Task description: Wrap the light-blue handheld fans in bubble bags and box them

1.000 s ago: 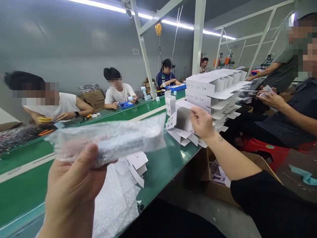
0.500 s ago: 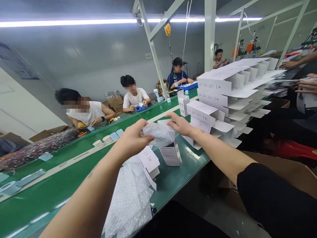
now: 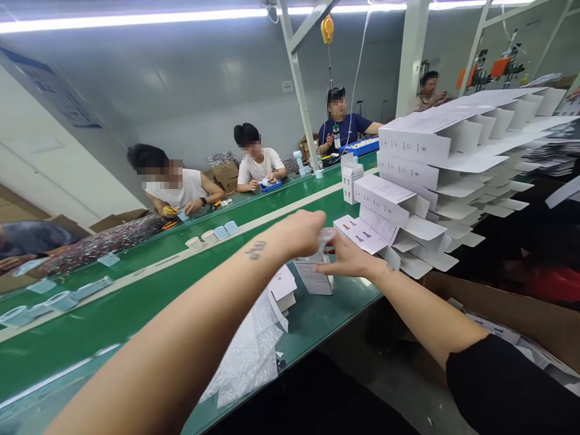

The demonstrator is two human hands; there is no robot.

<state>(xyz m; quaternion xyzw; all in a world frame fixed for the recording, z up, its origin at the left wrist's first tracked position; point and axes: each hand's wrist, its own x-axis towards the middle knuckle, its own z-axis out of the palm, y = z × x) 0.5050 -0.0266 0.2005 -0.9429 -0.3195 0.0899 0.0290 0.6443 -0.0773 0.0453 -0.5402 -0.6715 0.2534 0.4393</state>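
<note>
A small white box (image 3: 312, 282) stands upright on the green tabletop, its top end open. Clear bubble wrap (image 3: 325, 238) pokes out of that opening; what it wraps is hidden. My left hand (image 3: 304, 232) is closed over the bubble wrap, knuckles up, from above the box. With thumb on the front and fingers behind, my right hand (image 3: 347, 257) grips the box's upper right side. Just left of the box lies another white carton (image 3: 283, 287), next to a pile of flat bubble wrap bags (image 3: 249, 344).
Stacked open white cartons (image 3: 408, 148) rise on the right. A green conveyor belt (image 3: 149, 308) crosses behind, with light blue parts (image 3: 93, 289) along its strip. A cardboard box (image 3: 507, 299) sits low at right. Co-workers (image 3: 170, 184) sit along the far side.
The bubble-wrapped bundle has gone down into the white box. My left hand has moved right and turned knuckles up over it; my right hand has lowered onto the box's side.
</note>
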